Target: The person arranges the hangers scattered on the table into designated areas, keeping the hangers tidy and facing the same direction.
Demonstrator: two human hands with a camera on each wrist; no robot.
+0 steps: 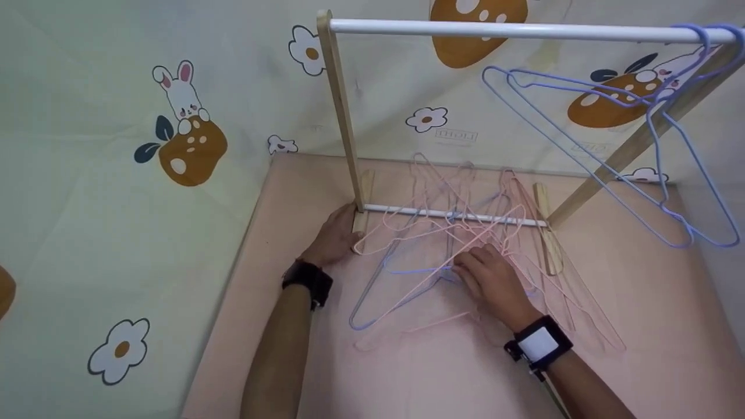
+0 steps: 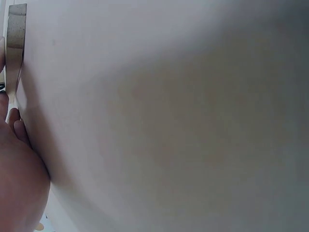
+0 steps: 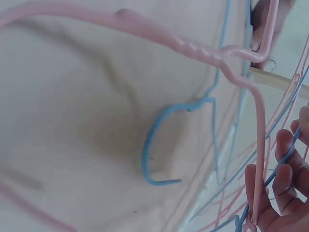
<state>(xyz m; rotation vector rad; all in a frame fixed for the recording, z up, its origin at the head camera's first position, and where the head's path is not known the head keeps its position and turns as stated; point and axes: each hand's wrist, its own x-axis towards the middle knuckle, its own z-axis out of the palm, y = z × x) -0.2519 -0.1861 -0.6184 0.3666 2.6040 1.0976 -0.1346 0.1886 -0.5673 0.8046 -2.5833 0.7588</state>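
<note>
My left hand grips the wooden foot at the left end of a small clothes rack. That foot also shows at the left edge of the left wrist view, beside the fingers. Above the pile of hangers, my right hand pinches the wire of a blue hanger. In the right wrist view its curled fingers surround the blue wire. A pink hanger crosses close in front of that camera, and a loose blue hook lies beyond it.
Two blue hangers hang at the right end of the top bar. Tangled pink hangers lie about the rack's lower bar on the pink surface. A patterned sheet stands behind and left.
</note>
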